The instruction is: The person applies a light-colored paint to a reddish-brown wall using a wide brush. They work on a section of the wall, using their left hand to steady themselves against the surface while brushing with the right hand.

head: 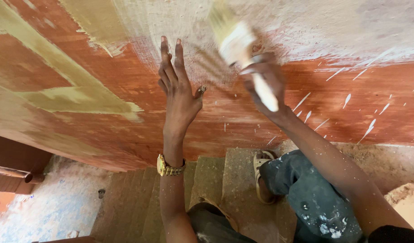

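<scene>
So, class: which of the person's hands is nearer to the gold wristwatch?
Left. The left hand lies flat on the wall directly above the wristwatch, on the same arm. The right hand grips a paintbrush, up and to the right.

At centre frame the left hand (pixel 179 92) lay flat against the reddish wall (pixel 126 85), fingers (pixel 172 56) spread upward. Just right of it, the right hand (pixel 263 83) gripped a blurred paintbrush (pixel 238 45), bristles on the pale patch (pixel 306 27) above. A gold wristwatch (pixel 169 167) showed lower down.
</scene>
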